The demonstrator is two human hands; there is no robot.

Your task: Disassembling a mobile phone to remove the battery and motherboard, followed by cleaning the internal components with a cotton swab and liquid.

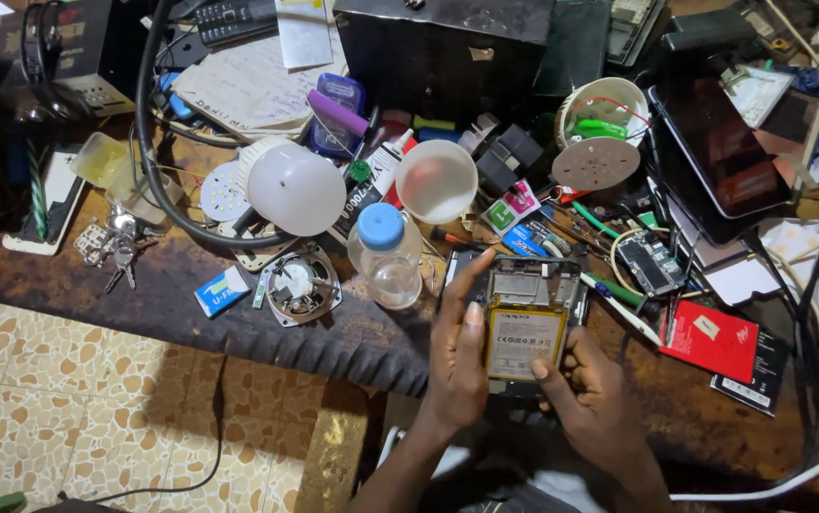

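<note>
Both hands, left hand (457, 356) and right hand (595, 399), grip an opened phone (526, 323), back cover off, yellowish battery (523, 340) showing.

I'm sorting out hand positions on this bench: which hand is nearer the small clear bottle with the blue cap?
Left. The left hand grips the opened phone just right of the bottle; the right hand holds the phone's far lower corner.
</note>
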